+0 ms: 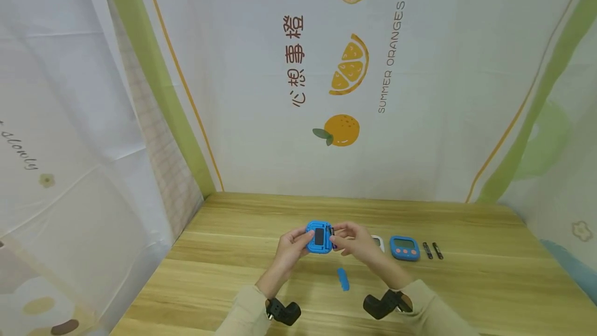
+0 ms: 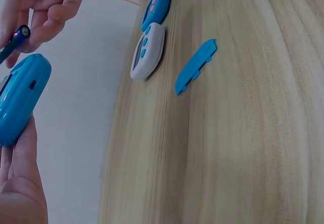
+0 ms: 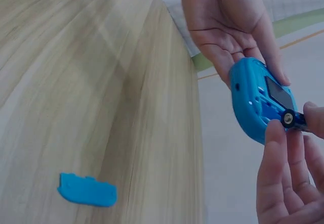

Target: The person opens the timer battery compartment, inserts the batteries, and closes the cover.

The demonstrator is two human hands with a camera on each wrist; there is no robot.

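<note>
My left hand (image 1: 291,249) grips a blue digital timer (image 1: 320,237) by its side, back face up, with the battery slot uncovered. Between the thumb and fingers of my right hand (image 1: 352,240) is a dark battery (image 3: 288,119), held at the slot's edge. In the right wrist view its round end shows beside the blue case; whether it touches the slot I cannot tell. Below the hands, a blue battery cover (image 1: 343,279) lies on the table, seen also in the left wrist view with small tabs along one edge.
Behind my right hand a white timer (image 2: 148,51) is partly hidden in the head view. Beside it lies another blue timer (image 1: 404,248) with pink buttons, then two loose batteries (image 1: 432,251). A printed cloth (image 1: 252,92) hangs at the wooden table's (image 1: 224,274) far edge.
</note>
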